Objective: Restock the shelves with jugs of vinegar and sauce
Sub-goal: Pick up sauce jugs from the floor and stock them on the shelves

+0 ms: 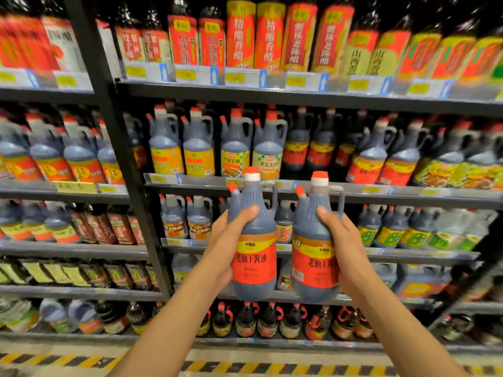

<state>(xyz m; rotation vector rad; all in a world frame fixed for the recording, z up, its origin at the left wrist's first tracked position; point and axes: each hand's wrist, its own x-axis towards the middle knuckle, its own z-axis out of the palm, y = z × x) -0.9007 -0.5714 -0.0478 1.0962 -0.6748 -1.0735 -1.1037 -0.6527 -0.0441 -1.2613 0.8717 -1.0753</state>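
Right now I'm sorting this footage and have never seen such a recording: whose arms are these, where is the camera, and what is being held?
There is no machine here. One camera sits on a person's head, looking forward and down, so both arms reach in from below. The left hand grips one dark jug with a red and yellow label and red cap; the right hand grips a matching second jug. Both are upright, side by side, in front of store shelves crowded with similar jugs and bottles. A yellow-black striped line marks the floor.

Dark metal shelves (299, 97) carry rows of sauce jugs (198, 148).
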